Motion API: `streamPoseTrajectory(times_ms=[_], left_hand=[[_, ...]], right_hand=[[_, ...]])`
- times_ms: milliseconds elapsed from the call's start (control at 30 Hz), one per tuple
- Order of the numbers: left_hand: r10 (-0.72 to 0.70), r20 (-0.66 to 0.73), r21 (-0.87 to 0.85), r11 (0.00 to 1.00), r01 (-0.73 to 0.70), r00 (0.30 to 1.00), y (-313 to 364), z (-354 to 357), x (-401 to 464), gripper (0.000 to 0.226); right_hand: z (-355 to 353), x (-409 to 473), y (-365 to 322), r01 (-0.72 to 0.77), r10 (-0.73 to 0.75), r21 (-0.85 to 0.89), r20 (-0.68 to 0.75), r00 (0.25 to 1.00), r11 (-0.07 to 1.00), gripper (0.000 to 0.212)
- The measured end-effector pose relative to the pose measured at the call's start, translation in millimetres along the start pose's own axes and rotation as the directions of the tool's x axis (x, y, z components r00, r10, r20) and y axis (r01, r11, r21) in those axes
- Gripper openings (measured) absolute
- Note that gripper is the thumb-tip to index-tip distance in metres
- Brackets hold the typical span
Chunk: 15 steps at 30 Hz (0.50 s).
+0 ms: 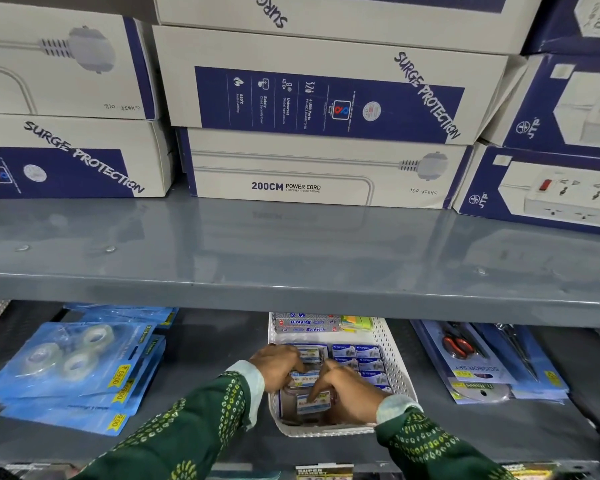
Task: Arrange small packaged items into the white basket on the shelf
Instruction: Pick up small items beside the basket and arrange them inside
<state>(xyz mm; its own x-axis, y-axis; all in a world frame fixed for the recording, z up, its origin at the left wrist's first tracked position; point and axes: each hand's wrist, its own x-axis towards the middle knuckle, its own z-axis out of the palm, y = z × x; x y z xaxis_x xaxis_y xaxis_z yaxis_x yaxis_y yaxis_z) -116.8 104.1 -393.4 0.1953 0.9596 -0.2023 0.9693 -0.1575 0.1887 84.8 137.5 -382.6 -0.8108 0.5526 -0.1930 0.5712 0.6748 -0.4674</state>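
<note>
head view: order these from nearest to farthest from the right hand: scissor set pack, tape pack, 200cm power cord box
1. scissor set pack, lower shelf, right of the right hand
2. tape pack, lower shelf, far left
3. 200cm power cord box, upper shelf, above

I saw the white perforated basket sitting on the lower grey shelf, its long side running away from me. Small blue-and-white boxes filled its right side in neat rows, flat packs lay stacked at the far end, and one little box lay near the front.
</note>
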Motion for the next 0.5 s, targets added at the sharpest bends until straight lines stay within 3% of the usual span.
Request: streamPoseTrajectory(times_ms=[367, 500], left_hand=[[-0.034, -0.089, 0.049, 0.998, 0.038, 0.995, -1, 3, -1, 0.036], [-0.106, -0.124, -0.011, 0.994, 0.106, 0.987, -1, 1, -9, 0.032]], right_hand=[[2, 4, -12, -0.001, 0.001, 0.014, 0.007, 1.000, 1.000, 0.038], [-2, 3, -11, -0.028, 0.025, 0.043, 0.061, 0.998, 0.999, 0.033]])
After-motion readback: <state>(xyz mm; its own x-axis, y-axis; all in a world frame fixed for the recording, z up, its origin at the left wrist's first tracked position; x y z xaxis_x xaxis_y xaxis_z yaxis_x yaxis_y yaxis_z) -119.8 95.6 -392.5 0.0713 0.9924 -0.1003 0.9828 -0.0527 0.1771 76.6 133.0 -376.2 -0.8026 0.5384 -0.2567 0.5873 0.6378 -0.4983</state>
